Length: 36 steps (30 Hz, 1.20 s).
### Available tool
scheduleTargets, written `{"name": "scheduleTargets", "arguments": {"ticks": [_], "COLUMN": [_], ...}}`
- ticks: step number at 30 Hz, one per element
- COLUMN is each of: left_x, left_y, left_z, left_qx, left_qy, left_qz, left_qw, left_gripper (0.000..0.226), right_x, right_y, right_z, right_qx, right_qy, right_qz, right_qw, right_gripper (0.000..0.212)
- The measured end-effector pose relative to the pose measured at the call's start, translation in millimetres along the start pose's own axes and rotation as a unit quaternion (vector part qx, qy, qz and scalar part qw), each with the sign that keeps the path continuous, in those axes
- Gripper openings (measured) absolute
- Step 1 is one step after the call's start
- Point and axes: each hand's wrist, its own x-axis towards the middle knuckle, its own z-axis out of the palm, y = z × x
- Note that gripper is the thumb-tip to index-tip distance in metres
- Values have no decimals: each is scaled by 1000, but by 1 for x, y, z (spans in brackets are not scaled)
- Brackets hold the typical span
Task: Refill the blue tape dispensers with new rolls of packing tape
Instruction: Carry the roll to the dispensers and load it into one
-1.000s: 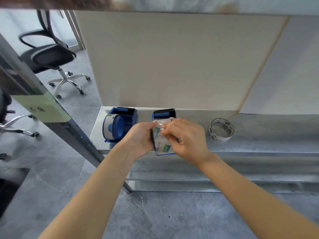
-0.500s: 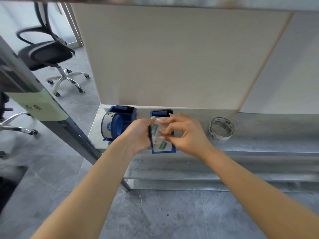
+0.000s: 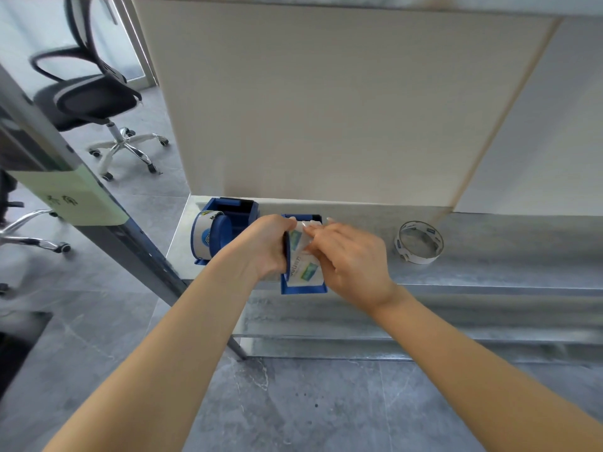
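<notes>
Two blue tape dispensers stand on a metal shelf (image 3: pixel 489 272). The left dispenser (image 3: pixel 225 233) holds a roll of tape on its blue hub. The right dispenser (image 3: pixel 303 287) holds a tape roll (image 3: pixel 305 270) with green and white printing. My left hand (image 3: pixel 261 246) grips the left side of that roll and dispenser. My right hand (image 3: pixel 349 259) pinches the clear tape end (image 3: pixel 301 228) at the roll's top, near the dispenser's far end.
An empty white cardboard tape core (image 3: pixel 419 241) lies on the shelf to the right. A beige panel (image 3: pixel 326 102) rises behind the shelf. A slanted metal post (image 3: pixel 98 203) with a green label and a black office chair (image 3: pixel 94 102) are at the left.
The tape end has been drawn from the roll's front up towards the dispenser's far end by my right hand. My left hand has kept its hold on the roll.
</notes>
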Motion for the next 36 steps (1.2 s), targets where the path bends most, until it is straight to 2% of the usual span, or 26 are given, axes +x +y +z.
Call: {"name": "scheduleTargets", "arguments": {"ticks": [3,5,7,8,10,11,13,16,24,32,36], "left_x": [-1,0,2,2,2,3,6,8,12,20,19], "left_y": [-4,-5,-4,-3,-1,-1,-2,0,0,1,2], "left_z": [0,-2,-5,-6,-7,-6,-6,-5,-13,-12,-12], "left_qx": [-7,-18,-27,-23,5,16,25,24,51,49,54], "left_qy": [-7,-17,-24,-27,-26,-22,-13,-5,-2,10,10], "left_qz": [-23,-31,-39,-44,-51,-52,-56,-60,-80,-98,-95], "left_qw": [1000,999,999,998,998,998,998,998,995,994,994], "left_gripper": [24,21,21,23,28,31,32,25,17,13,11], "right_x": [5,11,19,23,27,29,32,42,47,43,51], "right_y": [-2,-3,-1,2,8,8,8,7,4,-5,-1], "right_z": [1,-5,-18,-24,-27,-27,-25,-21,-13,-10,-10], "right_qx": [-8,29,101,127,93,62,12,-17,-44,-125,-132], "right_qy": [-21,-48,-122,-191,-318,-330,-308,-300,-299,-273,-277], "right_qz": [-4,49,138,154,85,23,-88,-172,-278,-287,-338], "right_qw": [1000,997,978,961,940,942,947,938,912,910,890], "right_gripper": [14,20,24,26,30,31,29,21,21,36,36]}}
